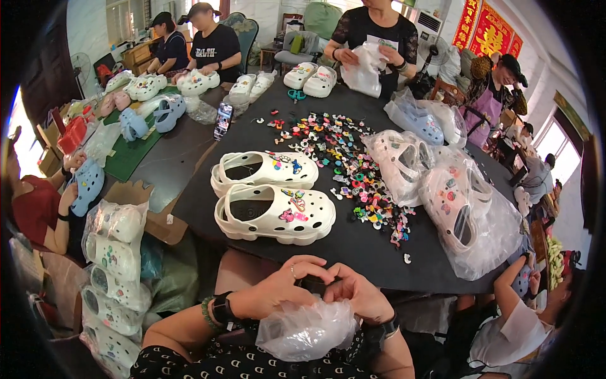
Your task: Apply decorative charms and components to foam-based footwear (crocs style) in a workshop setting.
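Both my hands meet low at the table's near edge, over my lap. My left hand (pixel 285 287) has bent fingers and is closed on a crumpled clear plastic bag (pixel 308 335). Facing it, my right hand (pixel 358 294) pinches the same bag, and the fingertips of both hands nearly touch. The bag hangs below them, bunched up. Just beyond lies a pair of white clogs: a nearer clog (pixel 315 218) and a farther clog (pixel 300 170), side by side with toes to the right. Colourful charms sit in their holes.
Loose charms (pixel 353 164) spread across the dark table (pixel 271 262). Bagged white clogs (pixel 457 208) stand at the right, a bagged blue clog (pixel 416 123) behind them. More bagged clogs (pixel 113 278) are stacked at lower left. A phone (pixel 223 120) leans upright. Several people work around.
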`<act>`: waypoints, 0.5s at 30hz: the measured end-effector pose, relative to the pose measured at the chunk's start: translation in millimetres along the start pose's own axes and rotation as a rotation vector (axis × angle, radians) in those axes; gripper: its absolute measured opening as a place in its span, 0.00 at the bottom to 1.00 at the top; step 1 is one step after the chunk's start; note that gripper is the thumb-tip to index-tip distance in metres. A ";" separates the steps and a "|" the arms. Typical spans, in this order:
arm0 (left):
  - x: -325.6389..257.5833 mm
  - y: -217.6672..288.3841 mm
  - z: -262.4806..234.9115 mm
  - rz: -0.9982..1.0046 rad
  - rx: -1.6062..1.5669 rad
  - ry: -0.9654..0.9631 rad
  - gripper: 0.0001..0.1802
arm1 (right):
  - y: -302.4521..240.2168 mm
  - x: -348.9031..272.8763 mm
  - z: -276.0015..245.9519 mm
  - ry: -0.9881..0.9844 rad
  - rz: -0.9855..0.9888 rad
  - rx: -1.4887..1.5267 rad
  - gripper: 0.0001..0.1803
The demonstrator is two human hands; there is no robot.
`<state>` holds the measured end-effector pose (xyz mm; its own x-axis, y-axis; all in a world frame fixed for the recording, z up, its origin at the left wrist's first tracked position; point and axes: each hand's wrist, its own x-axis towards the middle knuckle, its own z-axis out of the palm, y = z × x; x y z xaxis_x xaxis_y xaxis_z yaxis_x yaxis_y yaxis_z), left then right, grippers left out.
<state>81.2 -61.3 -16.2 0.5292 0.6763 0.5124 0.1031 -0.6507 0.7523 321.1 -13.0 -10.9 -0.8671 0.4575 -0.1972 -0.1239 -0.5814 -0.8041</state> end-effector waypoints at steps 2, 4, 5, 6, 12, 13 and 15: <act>3.2 -5.8 11.2 0.068 0.020 -0.014 0.19 | 0.5 7.5 4.9 0.075 -0.145 -0.103 0.27; 6.2 -1.0 23.7 0.036 -0.054 0.020 0.24 | 6.5 11.8 -2.5 0.065 -0.072 -0.134 0.27; 8.4 2.0 26.4 0.009 -0.129 0.047 0.29 | 8.4 13.7 -3.5 0.060 -0.005 -0.166 0.28; 9.5 4.1 26.4 0.015 -0.074 0.058 0.31 | 14.5 12.3 2.5 0.112 -0.015 -0.086 0.32; 2.8 -9.9 23.0 0.067 -0.105 -0.145 0.26 | 42.2 12.0 -2.9 0.117 -0.089 -0.068 0.35; -0.1 -18.4 25.2 0.121 -0.181 -0.142 0.32 | 43.9 12.6 -4.4 0.088 -0.221 -0.199 0.33; 2.1 -2.7 24.0 0.085 -0.280 0.005 0.26 | 29.4 21.4 -1.0 0.042 -0.009 -0.016 0.32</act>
<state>102.2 -66.5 -27.1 0.5219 0.6254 0.5800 -0.1787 -0.5847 0.7913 299.4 -19.6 -39.4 -0.8448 0.4910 -0.2128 -0.1236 -0.5659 -0.8151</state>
